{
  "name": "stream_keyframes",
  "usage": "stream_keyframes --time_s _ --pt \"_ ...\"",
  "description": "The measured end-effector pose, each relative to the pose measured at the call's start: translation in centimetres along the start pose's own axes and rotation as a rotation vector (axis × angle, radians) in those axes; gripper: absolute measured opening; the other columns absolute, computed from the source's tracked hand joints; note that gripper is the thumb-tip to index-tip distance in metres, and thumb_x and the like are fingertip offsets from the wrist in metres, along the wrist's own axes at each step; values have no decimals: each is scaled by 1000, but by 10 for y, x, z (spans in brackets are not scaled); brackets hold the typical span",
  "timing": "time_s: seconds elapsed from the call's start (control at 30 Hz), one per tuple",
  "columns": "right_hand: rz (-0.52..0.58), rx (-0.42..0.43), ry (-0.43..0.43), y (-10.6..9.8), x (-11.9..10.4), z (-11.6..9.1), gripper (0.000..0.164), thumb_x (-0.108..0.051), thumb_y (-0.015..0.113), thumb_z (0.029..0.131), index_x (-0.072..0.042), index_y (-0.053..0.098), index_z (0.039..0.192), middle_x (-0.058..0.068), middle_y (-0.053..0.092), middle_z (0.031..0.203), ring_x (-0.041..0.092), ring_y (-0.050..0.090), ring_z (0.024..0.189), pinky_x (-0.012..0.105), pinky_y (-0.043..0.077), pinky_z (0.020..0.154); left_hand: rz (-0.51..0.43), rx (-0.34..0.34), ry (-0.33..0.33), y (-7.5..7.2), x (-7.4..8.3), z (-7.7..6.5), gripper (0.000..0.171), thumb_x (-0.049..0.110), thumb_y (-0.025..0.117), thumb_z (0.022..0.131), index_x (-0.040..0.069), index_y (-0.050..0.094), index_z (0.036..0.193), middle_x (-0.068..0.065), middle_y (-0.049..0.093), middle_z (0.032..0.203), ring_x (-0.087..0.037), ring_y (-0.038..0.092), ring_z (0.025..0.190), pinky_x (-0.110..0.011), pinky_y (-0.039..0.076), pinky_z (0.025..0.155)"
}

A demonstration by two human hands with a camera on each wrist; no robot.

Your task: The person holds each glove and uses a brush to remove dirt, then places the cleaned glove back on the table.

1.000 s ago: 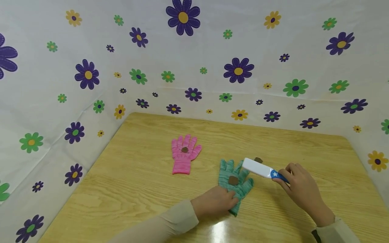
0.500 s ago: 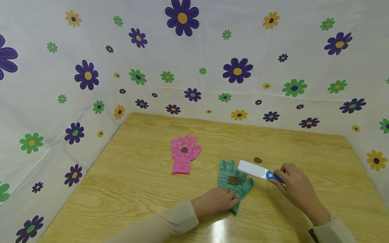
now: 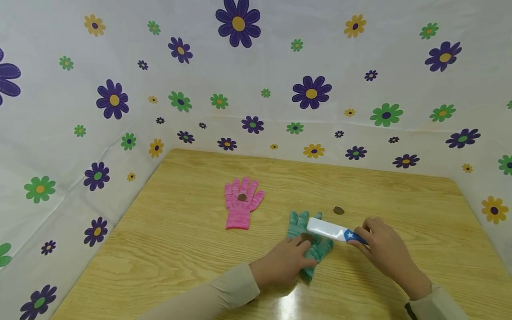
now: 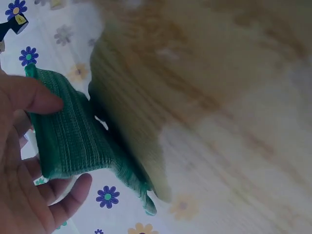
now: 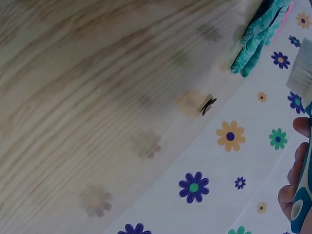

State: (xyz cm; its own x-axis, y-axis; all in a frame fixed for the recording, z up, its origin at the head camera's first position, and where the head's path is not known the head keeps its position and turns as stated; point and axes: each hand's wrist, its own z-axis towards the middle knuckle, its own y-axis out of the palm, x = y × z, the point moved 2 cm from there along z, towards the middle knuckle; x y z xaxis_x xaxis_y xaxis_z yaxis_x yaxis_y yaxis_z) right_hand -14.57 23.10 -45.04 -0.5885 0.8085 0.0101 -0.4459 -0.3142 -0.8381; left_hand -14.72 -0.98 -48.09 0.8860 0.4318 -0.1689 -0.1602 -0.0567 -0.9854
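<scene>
A green knit glove [image 3: 298, 224] lies on the table with a flat brown piece [image 3: 306, 237] on its palm. My left hand [image 3: 283, 262] holds the glove near its cuff, and its fingers reach to the brown piece. In the left wrist view, the thumb lies on the near side of the green knit [image 4: 73, 131], with fingers beyond it. My right hand [image 3: 386, 244] grips the blue handle of a white brush [image 3: 328, 229]. The brush head is over the glove's fingers; contact is unclear. Pale bristles [image 5: 301, 73] show in the right wrist view.
A pink glove [image 3: 238, 218] lies to the left, with a brown piece [image 3: 242, 197] on its palm. Another brown piece [image 3: 338, 210] sits on the wooden table [image 3: 180, 213] beyond the brush. White flower-printed cloth [image 3: 272, 58] surrounds the back and sides.
My right hand has brought the brush left and nearer, uncovering the loose brown piece behind it. My left hand's fingers have shifted forward onto the brown piece on the green glove.
</scene>
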Motion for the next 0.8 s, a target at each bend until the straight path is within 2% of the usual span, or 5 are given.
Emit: stream_keyframes --time_s 0.13,0.3,0.57,0.67,0.8 --pt "14 -60 -47 6 -10 3 47 -53 42 90 -13 64 78 -4 43 71 5 30 62 19 30 52 -19 -28 -32 0 -2 -2 29 25 62 84 34 59 112 3 55 105 -11 51 90 -22 43 70" --pt "-10 -137 -62 13 -13 3 26 -35 76 71 -13 65 79 -5 40 70 5 28 62 17 27 53 -36 -77 -30 1 -2 -5 27 26 62 85 36 62 110 5 59 106 -10 51 91 -22 42 72" --pt "4 -208 221 4 10 0 20 -27 77 72 -11 65 78 -1 48 71 9 37 62 23 34 51 30 -12 1 1 -1 -7 18 28 62 85 36 64 101 10 55 89 -8 44 78 -19 28 62" --pt "7 -158 179 0 7 3 24 -35 70 80 -11 64 79 -1 48 72 9 37 63 23 34 52 37 2 7 0 -2 -8 17 28 62 84 36 64 99 10 55 88 -8 45 79 -19 28 62" --pt "-1 -93 -9 5 -7 6 27 -41 68 79 -14 64 79 -4 46 72 5 34 63 20 34 52 50 -10 25 0 -2 -8 15 29 63 85 35 64 99 10 57 91 -7 50 85 -19 34 66"
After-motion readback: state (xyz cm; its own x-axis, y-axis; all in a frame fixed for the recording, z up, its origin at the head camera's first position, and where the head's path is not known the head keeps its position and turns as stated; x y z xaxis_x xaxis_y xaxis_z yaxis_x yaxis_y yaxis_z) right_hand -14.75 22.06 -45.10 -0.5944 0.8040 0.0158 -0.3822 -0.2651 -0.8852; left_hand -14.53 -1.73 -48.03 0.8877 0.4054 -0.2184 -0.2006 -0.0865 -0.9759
